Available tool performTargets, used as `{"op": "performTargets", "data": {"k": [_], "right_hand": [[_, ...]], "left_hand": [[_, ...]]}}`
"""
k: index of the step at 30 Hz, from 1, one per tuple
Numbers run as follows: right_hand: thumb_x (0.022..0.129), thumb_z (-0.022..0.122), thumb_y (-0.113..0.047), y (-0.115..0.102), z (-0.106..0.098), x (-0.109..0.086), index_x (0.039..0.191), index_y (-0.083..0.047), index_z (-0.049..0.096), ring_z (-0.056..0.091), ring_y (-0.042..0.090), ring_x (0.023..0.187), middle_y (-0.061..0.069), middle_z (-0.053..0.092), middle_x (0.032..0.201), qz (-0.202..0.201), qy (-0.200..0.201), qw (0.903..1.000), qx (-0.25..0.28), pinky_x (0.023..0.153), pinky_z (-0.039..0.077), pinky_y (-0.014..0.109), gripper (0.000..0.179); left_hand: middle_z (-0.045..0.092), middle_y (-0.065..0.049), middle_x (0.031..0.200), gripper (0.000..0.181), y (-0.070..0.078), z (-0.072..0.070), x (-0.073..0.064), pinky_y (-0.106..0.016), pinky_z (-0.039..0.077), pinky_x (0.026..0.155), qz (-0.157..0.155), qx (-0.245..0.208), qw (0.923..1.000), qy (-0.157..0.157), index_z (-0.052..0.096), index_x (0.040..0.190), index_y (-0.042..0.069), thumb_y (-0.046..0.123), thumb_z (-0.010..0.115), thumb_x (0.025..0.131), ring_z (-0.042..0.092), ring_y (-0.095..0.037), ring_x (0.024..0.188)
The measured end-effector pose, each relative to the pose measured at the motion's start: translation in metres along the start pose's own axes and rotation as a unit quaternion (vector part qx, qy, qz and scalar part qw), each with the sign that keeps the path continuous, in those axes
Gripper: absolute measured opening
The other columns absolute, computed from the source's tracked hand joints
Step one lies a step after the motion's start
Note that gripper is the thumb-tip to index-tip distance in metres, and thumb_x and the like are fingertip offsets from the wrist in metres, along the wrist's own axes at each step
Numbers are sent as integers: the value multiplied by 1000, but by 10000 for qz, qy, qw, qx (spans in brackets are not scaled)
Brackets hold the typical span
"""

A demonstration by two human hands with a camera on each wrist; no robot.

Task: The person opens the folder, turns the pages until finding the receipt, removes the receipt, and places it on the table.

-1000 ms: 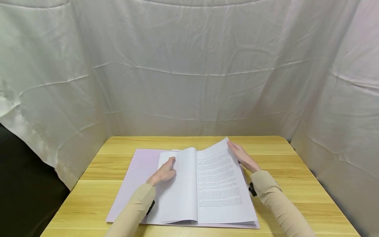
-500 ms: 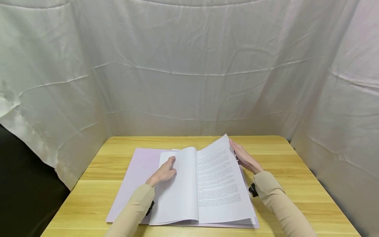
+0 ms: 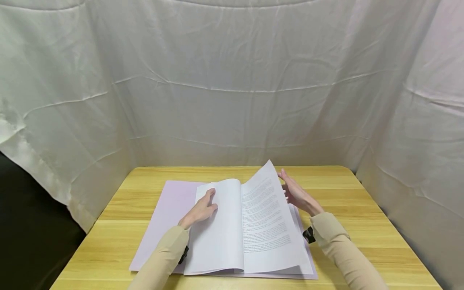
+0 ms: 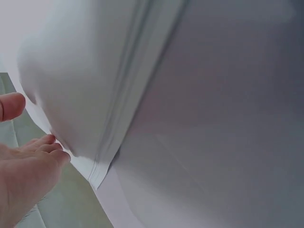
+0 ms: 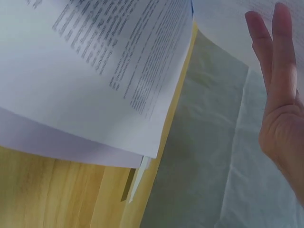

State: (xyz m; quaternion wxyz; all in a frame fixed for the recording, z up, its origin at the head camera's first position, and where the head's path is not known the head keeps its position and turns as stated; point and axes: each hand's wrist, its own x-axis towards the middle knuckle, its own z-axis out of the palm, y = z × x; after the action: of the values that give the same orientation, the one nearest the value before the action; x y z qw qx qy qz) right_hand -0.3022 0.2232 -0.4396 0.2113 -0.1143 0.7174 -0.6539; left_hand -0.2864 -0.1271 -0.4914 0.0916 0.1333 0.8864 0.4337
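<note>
A lilac folder (image 3: 177,201) lies spread on the wooden table, holding a thick set of white sheets. Plain backs of turned pages (image 3: 221,241) cover its left side, where my left hand (image 3: 201,211) rests with fingers extended. A printed page (image 3: 266,225) on the right is lifted and curved, its far corner standing highest. My right hand (image 3: 299,197) is at that page's right edge, fingers straight and partly behind it. In the right wrist view, another printed sheet (image 5: 133,57) shows beneath. The left wrist view shows left fingertips (image 4: 59,156) against the stacked paper edges.
A pale strip (image 5: 137,183) sticks out past the folder's edge. The wooden table (image 3: 348,201) extends around the folder, with a grey-white curtain (image 3: 232,108) behind and at the sides. Dark cloth (image 3: 29,225) is at the lower left.
The right page's far corner has risen and swung left, uncovering more of the sheet below. My right hand's fingers have loosened and spread from its edge. The left hand has barely moved.
</note>
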Motion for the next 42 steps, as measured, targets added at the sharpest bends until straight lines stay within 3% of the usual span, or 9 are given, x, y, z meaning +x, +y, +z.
{"op": "performTargets", "data": {"k": [4, 7, 10, 15, 20, 27, 34, 42], "right_hand": [[103, 14, -65, -3, 3, -1, 163, -13, 10, 71, 18, 74, 11, 71, 105, -52, -137, 9998, 158, 55, 54, 24, 79], [103, 14, -65, -5, 6, -1, 163, -13, 7, 73, 17, 73, 10, 73, 105, -79, -230, 9993, 277, 56, 56, 25, 80], [104, 13, -64, -7, 9, -1, 163, -14, 5, 76, 18, 81, 25, 69, 121, -137, -337, 9990, 247, 64, 61, 28, 78], [105, 11, -60, -9, 13, 0, 163, -15, 7, 77, 21, 92, 40, 41, 148, -251, -495, 9984, 148, 73, 64, 32, 73], [106, 8, -56, -12, 17, 0, 163, -15, 7, 73, 32, 108, 37, 28, 158, -311, -592, 9977, 125, 80, 64, 36, 70], [107, 8, -54, -12, 23, 2, 163, -16, 8, 64, 48, 119, 32, 26, 161, -336, -653, 9970, 231, 88, 62, 44, 68], [107, 6, -53, -13, 27, 1, 163, -15, 6, 59, 52, 124, 33, 25, 161, -423, -798, 9957, 226, 93, 60, 48, 68], [106, 11, -57, -15, 32, 1, 163, -15, 5, 51, 57, 129, 33, 22, 162, -475, -958, 9934, 405, 96, 57, 52, 71]], "left_hand": [[26, -28, 163, 65, 2, -1, 0, -57, 18, 127, 108, -6, 9999, 53, 21, 155, -8, 11, 50, 100, 23, -43, 153], [28, -29, 162, 64, 5, -1, -1, -58, 20, 126, 131, -36, 9999, 41, 22, 156, -6, 15, 50, 102, 25, -45, 152], [29, -28, 162, 63, 10, -2, -3, -60, 21, 125, 133, -87, 9999, 49, 23, 156, -4, 19, 50, 104, 26, -45, 151], [29, -25, 163, 66, 18, -3, -3, -60, 23, 125, 221, -190, 9996, 71, 23, 157, 0, 27, 51, 104, 26, -45, 151], [28, -23, 164, 69, 26, -2, -4, -59, 23, 125, 351, -302, 9989, 36, 22, 158, 0, 32, 52, 104, 27, -43, 152], [29, -17, 165, 75, 38, -1, -4, -57, 22, 126, 494, -657, 9965, -116, 17, 160, 1, 38, 52, 104, 25, -38, 154], [31, -16, 165, 76, 49, 1, -1, -56, 24, 126, 589, -1051, 9924, -242, 15, 161, 3, 39, 51, 105, 24, -38, 154], [34, -17, 163, 76, 68, 3, 1, -54, 29, 124, 646, -1478, 9863, -338, 16, 161, 6, 40, 53, 104, 32, -34, 152]]}}
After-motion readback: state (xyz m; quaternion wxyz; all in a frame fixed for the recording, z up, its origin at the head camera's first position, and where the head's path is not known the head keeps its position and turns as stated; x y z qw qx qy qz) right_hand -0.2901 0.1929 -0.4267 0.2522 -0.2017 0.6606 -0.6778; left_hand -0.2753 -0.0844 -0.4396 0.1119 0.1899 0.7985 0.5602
